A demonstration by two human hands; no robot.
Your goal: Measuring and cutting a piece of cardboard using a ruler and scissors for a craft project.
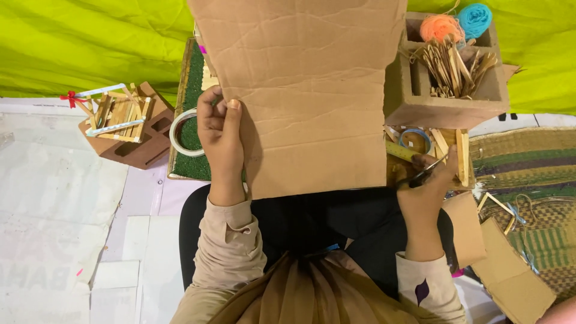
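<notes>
Green cloth [72, 42] bkgd | white floor sheets [54, 198] | L hand [221, 129] grips cardboard [306, 90]

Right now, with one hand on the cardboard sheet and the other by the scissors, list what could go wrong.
1. The left hand pinches the big cardboard sheet at one edge only, so it may sag or bend.
2. The right hand grips scissors among crowded craft sticks and a tape roll; these might get knocked.
3. The sheet hides the green mat beneath, so things there could be swept off.
</notes>
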